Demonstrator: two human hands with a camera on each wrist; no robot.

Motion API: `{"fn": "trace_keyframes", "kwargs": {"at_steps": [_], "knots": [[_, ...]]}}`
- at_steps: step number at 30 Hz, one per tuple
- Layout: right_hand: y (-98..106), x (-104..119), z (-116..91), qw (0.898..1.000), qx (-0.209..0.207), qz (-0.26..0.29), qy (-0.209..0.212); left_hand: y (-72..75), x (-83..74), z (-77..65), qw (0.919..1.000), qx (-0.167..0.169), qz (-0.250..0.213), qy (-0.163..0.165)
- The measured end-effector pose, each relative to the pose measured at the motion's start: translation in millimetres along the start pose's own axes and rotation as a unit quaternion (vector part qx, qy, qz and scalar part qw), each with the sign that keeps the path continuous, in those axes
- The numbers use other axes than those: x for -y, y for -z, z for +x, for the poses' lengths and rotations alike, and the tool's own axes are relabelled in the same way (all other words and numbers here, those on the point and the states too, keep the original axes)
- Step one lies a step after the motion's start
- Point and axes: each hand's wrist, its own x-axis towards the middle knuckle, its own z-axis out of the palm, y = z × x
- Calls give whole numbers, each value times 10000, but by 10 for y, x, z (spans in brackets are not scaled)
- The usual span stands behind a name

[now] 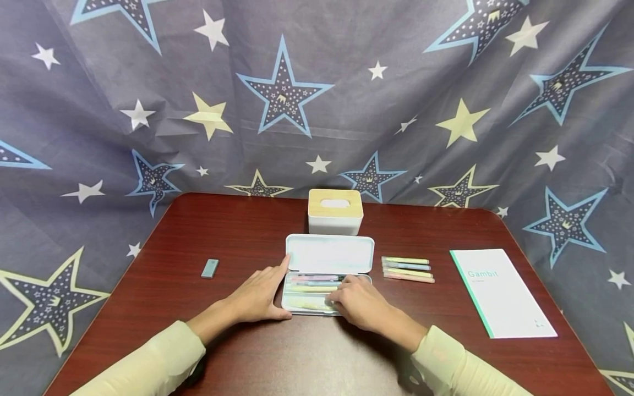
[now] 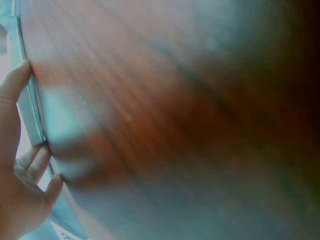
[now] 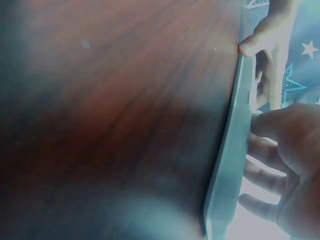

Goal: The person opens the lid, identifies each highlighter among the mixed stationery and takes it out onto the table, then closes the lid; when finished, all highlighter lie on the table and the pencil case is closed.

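Note:
A pale blue-white pencil case (image 1: 329, 253) lies on the table with its lid raised. Inside are several pens (image 1: 313, 289) in pink, blue and yellow, and a pale yellow pen (image 1: 307, 304) in the front compartment. At the case's left end, my left hand (image 1: 260, 291) is spread, thumb at the front corner and index finger up by the lid hinge. My right hand (image 1: 363, 301) reaches over the right end with bent fingers down among the pens; I cannot tell whether they hold one. In the right wrist view, those fingers (image 3: 267, 177) dip behind the case's front wall (image 3: 230, 172).
Several yellow, blue and peach pens (image 1: 408, 269) lie in a row right of the case. Behind it stands a white tissue box (image 1: 335, 224) with a wooden top. A small blue-grey block (image 1: 210, 268) is at left, a white "Gambit" notebook (image 1: 505, 294) at right.

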Motion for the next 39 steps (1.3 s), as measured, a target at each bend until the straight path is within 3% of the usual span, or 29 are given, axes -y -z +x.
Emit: {"fn": "trace_keyframes", "kwargs": {"at_steps": [8, 25, 34, 39], "knots": [[34, -25, 51, 9996, 239, -61, -101, -3, 4, 1, 10000, 3, 16, -14], [81, -14, 87, 9934, 302, -992, 484, 3, -5, -3, 10000, -15, 27, -54], [65, -90, 19, 9960, -94, -464, 761, 3, -1, -2, 10000, 4, 14, -49], [96, -138, -16, 9973, -199, -40, 710, 3, 2, -1, 10000, 0, 27, -48]]}}
